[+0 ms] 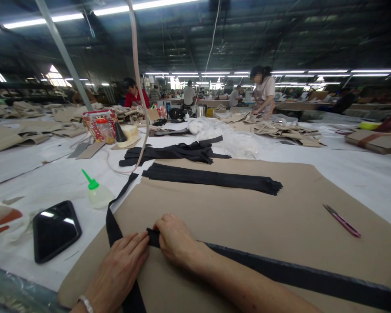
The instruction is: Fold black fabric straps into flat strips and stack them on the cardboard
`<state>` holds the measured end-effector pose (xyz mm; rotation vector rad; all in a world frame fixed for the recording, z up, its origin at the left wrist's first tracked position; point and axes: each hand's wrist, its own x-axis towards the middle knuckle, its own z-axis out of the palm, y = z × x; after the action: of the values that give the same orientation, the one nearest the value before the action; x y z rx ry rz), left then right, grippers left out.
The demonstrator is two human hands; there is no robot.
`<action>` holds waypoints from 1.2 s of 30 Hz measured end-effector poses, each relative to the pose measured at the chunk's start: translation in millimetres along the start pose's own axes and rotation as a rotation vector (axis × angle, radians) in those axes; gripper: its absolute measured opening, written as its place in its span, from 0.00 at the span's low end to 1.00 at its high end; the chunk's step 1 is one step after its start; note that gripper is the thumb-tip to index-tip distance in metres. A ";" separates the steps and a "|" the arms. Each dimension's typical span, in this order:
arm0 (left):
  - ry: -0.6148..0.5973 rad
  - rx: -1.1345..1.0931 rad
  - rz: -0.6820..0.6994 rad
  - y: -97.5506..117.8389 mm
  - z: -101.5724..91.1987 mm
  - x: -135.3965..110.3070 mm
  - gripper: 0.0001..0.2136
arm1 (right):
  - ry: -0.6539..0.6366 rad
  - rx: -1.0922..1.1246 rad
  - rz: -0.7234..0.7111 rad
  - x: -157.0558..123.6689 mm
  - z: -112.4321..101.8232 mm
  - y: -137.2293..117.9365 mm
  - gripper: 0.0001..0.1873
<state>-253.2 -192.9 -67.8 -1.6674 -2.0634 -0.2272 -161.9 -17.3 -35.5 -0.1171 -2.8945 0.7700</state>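
My left hand (122, 265) lies flat with fingers stretched out, pressing on a black fabric strap (296, 276) near its folded end. My right hand (174, 239) is curled over that same folded end, fingers pinched on it. The strap runs right across a large brown cardboard sheet (234, 213) and another length of it trails up to the left off the sheet. A stack of cut black straps (211, 177) lies further back on the cardboard, with a looser pile of black straps (176, 153) behind it.
A small glue bottle with a green nozzle (96, 191) and a black phone (56, 230) lie left of the cardboard. Pink-handled snips (342, 221) lie at right. A hose (137, 87) hangs from above. Other people work at far tables amid beige pieces.
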 end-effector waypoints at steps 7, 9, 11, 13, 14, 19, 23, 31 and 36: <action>-0.001 0.069 0.030 -0.2 1.4 -1.1 0.14 | 0.012 0.018 -0.009 2.7 1.1 2.5 0.13; 0.001 0.081 0.029 0.6 2.3 -1.7 0.14 | 0.015 0.016 -0.003 3.5 1.2 1.8 0.13; 0.000 0.097 0.031 1.2 2.7 -1.7 0.14 | 0.015 0.013 0.000 3.2 2.5 0.4 0.13; -0.007 0.110 0.030 1.7 2.4 -1.1 0.14 | 0.022 0.006 -0.001 1.6 4.6 -1.2 0.14; -0.012 0.114 0.030 1.8 2.0 -0.8 0.14 | 0.029 -0.004 -0.004 0.5 5.8 -2.0 0.14; 0.001 0.113 0.040 1.9 -0.1 0.1 0.14 | 0.063 -0.094 -0.065 -5.0 9.8 -2.4 0.11; -0.005 0.116 0.033 1.2 -1.5 -0.4 0.15 | 0.082 -0.135 -0.114 -8.2 11.0 -0.6 0.11; -0.019 0.095 0.023 -0.6 -3.7 -0.3 0.15 | 0.070 -0.232 -0.157 -14.2 9.0 -5.4 0.11; -0.014 0.103 0.035 -1.4 -3.8 -0.9 0.15 | 0.066 -0.318 -0.165 -14.3 9.6 -10.2 0.10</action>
<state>-253.4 -195.7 -64.7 -1.6458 -2.0181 -0.0958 -149.7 -32.5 -40.3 0.0606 -2.8931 0.2711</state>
